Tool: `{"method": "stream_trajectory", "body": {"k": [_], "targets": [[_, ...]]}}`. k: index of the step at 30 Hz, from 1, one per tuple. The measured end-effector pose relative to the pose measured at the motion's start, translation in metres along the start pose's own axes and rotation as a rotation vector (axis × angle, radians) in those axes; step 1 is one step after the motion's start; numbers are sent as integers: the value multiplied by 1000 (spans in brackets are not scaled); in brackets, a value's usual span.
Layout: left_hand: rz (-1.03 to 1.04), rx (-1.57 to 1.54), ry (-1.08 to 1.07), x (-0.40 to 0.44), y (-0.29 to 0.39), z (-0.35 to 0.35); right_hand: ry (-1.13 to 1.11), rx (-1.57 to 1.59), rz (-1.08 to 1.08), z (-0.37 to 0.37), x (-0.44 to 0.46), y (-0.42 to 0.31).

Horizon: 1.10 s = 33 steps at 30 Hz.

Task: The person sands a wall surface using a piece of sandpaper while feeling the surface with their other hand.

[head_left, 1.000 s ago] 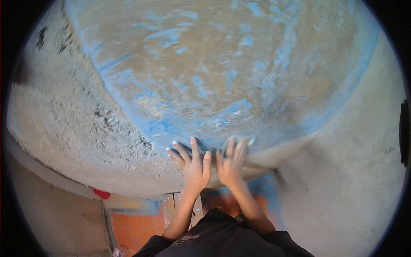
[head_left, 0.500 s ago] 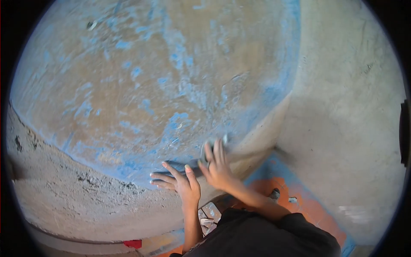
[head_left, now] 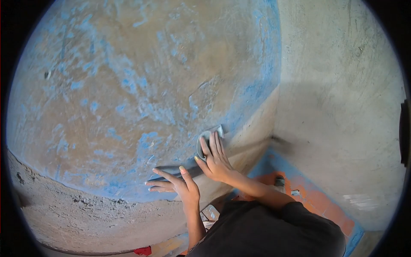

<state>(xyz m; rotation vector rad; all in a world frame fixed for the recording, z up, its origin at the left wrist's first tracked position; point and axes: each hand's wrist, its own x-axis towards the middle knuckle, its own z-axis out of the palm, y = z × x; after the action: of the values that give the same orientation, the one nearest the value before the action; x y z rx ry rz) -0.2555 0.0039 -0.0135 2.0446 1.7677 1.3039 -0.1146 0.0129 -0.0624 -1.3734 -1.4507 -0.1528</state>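
Blue paint patches mark a large worn brown surface in front of me. My right hand presses a thin grey-white sheet flat against it near the lower right edge, fingers over the sheet. The sheet's rim curls around beside the fingertips. Lower and to the left, my left hand has its fingers spread, touching or just over the blue-stained lower edge. Nothing shows in it.
A rough grey ledge curves along the lower left. A pale wall stands at the right. Below are an orange floor with a blue border, a small bottle-like item and a red scrap.
The view has swung to the right. My right hand has moved with the sheet towards the right part of the edge, away from my left hand, which stays spread.
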Motion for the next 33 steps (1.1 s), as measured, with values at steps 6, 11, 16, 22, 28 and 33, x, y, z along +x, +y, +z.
{"method": "stream_trajectory", "body": {"k": [6, 11, 16, 22, 28, 33], "targets": [[6, 7, 93, -1, 35, 50, 268, -52, -55, -97, 119, 77], [16, -28, 55, -4, 100, 100, 295, -39, -5, -122, 132, 136], [17, -69, -11, -6, 160, 146, 26, -97, -61, -130, 87, 179], [10, -55, 35, -6, 208, 189, 237, -43, -191, -214, 210, 214], [43, 45, 326, 22, 217, 214, 36, -47, -213, -177, 137, 240], [105, 171, 470, 52, 223, 203, 87, -8, -291, -201, 182, 237]]}}
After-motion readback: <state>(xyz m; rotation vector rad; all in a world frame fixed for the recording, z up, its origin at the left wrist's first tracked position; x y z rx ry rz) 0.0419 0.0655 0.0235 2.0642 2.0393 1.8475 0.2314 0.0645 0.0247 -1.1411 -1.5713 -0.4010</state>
